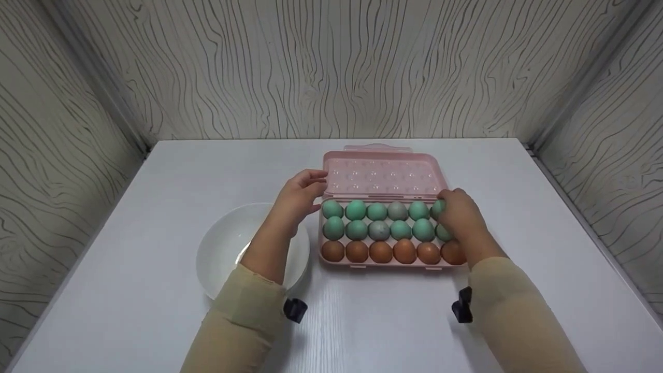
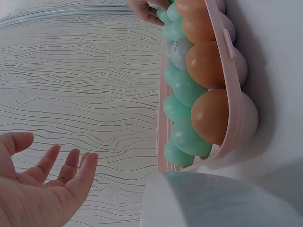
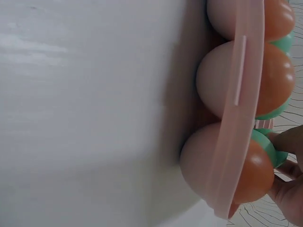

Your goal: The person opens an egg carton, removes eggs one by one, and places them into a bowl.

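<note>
An open pink egg carton [image 1: 392, 264] lies on the table, its lid [image 1: 383, 171] folded back. Two rows of pale green eggs [image 1: 356, 210], with a couple of greyish ones [image 1: 397, 211] among them, sit behind a front row of brown eggs [image 1: 380, 252]. At the carton's right end my right hand [image 1: 461, 212] pinches a green egg [image 1: 437, 207] in the back row; the right wrist view shows fingers on both sides of green shell. My left hand [image 1: 299, 197], fingers loosely extended and palm bare in the left wrist view [image 2: 42, 189], hovers by the carton's left rear corner.
A white bowl [image 1: 217, 243] stands left of the carton, partly under my left forearm. The white table [image 1: 538, 217] is bounded by wood-grain panels [image 1: 311, 67] at the back and sides. Both wrists carry small black devices [image 1: 296, 310].
</note>
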`<state>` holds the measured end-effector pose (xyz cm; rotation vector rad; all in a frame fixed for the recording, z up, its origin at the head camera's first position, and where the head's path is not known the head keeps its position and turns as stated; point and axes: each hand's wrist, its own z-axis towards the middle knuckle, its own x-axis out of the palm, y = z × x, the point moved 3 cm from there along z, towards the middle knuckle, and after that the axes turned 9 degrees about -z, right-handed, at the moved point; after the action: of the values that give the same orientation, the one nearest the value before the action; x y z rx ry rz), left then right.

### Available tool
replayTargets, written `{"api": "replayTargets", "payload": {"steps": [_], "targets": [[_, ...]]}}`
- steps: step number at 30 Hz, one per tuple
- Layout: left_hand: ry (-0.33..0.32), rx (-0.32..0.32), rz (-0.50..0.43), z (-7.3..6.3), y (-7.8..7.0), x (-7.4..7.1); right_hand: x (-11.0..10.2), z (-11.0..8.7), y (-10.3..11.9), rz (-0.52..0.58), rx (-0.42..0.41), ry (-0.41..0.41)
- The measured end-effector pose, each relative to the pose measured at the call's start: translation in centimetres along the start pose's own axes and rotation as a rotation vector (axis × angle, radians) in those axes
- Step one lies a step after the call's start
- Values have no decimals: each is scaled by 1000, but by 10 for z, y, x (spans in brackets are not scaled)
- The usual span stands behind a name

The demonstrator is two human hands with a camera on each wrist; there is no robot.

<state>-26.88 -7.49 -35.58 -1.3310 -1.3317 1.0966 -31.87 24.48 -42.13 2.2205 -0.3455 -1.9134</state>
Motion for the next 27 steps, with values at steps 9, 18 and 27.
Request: {"api": "replayTargets", "payload": {"steps": [9,18,27], "targets": [[1,5,-1,3,2,1,-17,1,-2,81,25,-57],[24,4,4,3,2,6,-37,-9,13,317,-47,-98],[41,12,41,3,5,17,-43,-20,44,495,-112,-95]]}}
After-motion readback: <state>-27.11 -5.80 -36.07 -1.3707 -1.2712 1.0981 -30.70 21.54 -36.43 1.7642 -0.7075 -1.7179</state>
